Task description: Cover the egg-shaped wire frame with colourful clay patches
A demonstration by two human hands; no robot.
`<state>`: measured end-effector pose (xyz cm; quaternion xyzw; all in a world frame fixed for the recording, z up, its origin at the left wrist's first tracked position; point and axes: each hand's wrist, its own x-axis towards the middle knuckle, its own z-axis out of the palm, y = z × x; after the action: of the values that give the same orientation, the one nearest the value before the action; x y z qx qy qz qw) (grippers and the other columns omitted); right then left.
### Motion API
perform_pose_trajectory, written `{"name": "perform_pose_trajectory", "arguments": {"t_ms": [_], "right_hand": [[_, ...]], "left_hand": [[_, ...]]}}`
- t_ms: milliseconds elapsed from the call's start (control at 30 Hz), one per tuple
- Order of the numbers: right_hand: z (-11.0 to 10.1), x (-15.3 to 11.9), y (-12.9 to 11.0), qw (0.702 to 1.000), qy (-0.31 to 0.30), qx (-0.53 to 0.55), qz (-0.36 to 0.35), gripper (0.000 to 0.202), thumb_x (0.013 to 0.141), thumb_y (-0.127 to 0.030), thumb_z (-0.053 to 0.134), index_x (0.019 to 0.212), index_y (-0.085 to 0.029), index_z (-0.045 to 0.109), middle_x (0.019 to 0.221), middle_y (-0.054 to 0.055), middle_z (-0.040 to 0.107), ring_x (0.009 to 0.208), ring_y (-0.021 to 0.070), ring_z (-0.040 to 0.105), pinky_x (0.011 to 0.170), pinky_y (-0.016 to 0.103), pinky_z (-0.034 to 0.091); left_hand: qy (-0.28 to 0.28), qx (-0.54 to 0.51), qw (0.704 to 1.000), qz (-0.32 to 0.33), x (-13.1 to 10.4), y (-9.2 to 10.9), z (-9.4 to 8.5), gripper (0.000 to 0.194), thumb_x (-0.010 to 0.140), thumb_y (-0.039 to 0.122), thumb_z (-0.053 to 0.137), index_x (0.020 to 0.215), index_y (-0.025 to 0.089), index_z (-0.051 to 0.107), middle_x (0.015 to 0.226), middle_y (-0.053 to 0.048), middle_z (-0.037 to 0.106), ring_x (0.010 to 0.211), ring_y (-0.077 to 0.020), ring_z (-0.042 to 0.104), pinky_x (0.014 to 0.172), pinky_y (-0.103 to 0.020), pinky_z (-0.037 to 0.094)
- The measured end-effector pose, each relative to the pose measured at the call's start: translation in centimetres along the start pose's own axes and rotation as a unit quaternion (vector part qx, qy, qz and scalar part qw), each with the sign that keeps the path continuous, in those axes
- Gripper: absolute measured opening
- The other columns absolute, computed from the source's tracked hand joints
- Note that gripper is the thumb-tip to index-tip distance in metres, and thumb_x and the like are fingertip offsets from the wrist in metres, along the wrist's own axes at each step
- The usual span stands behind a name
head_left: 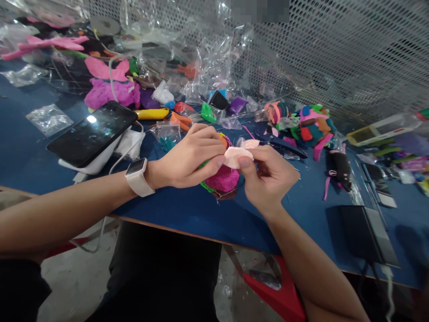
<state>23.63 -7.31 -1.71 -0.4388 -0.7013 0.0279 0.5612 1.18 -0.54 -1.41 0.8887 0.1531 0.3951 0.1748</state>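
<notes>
Lots of clutter on our tabletop (208, 221): phone (95, 134) at left, yellow tool (152, 114) beside it, black box (358, 230) at right. Our left hand (192, 156) partly blocks the magenta lump (224, 180). Pale pink piece (234, 157) overlaps that lump in view, pinched at one end by our left hand, at the other by our right hand (268, 172). Long axis runs roughly left-right, ends pointing at our hands.

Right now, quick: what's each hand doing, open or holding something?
Left hand: closed, fingertips on the left end of the pale pink piece.
Right hand: closed, pinching its right end.
</notes>
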Motion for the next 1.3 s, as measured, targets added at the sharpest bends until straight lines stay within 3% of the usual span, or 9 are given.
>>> {"name": "perform_pose_trajectory", "arguments": {"t_ms": [167, 433, 667, 900, 1300], "right_hand": [[0.18, -0.12, 0.22, 1.000, 0.001, 0.006, -0.015, 0.043, 0.112, -0.064, 0.078, 0.090, -0.027, 0.083, 0.076, 0.001, 0.077, 0.065, 0.0184, 0.069, 0.064, 0.037, 0.058], [0.10, -0.18, 0.27, 0.998, 0.006, -0.003, -0.055, 0.032, 0.115, -0.053, 0.077, 0.097, -0.028, 0.085, 0.081, 0.000, 0.080, 0.067, 0.0173, 0.070, 0.066, 0.036, 0.057], [0.25, -0.40, 0.50, 0.999, -0.006, 0.012, -0.048, 0.028, 0.115, -0.052, 0.076, 0.103, -0.029, 0.084, 0.084, 0.000, 0.079, 0.071, 0.0186, 0.071, 0.069, 0.037, 0.059], [0.16, -0.33, 0.37, 0.999, -0.034, 0.016, -0.024, 0.036, 0.115, -0.058, 0.073, 0.097, -0.028, 0.082, 0.082, 0.001, 0.075, 0.074, 0.0204, 0.069, 0.071, 0.040, 0.061], [0.03, -0.09, -0.05, 0.996, -0.054, 0.073, -0.014, 0.020, 0.115, -0.045, 0.076, 0.111, -0.031, 0.088, 0.094, 0.002, 0.084, 0.087, 0.0224, 0.076, 0.086, 0.044, 0.066]], "left_hand": [[0.010, -0.004, 1.000, -0.003, 0.02, 0.02, 0.19, 0.044, 0.122, 0.038, 0.044, 0.085, 0.025, 0.063, 0.088, -0.007, 0.074, 0.097, -0.0268, 0.066, 0.104, -0.049, 0.049], [0.009, -0.002, 1.000, -0.017, 0.17, 0.19, 0.13, 0.043, 0.121, 0.046, 0.050, 0.086, 0.024, 0.064, 0.089, -0.007, 0.075, 0.099, -0.0262, 0.067, 0.102, -0.048, 0.052], [0.018, -0.002, 1.000, -0.010, 0.25, -0.06, 0.31, 0.043, 0.119, 0.046, 0.055, 0.083, 0.025, 0.064, 0.085, -0.005, 0.074, 0.098, -0.0254, 0.069, 0.101, -0.046, 0.054], [0.018, -0.013, 1.000, -0.014, 0.17, -0.24, 0.38, 0.055, 0.121, 0.061, 0.054, 0.082, 0.025, 0.064, 0.082, -0.005, 0.072, 0.096, -0.0256, 0.069, 0.099, -0.046, 0.055], [-0.006, 0.001, 1.000, -0.003, 0.35, -0.11, 0.41, 0.042, 0.121, 0.046, 0.057, 0.085, 0.025, 0.067, 0.074, -0.003, 0.067, 0.095, -0.0264, 0.067, 0.103, -0.046, 0.052]]}}
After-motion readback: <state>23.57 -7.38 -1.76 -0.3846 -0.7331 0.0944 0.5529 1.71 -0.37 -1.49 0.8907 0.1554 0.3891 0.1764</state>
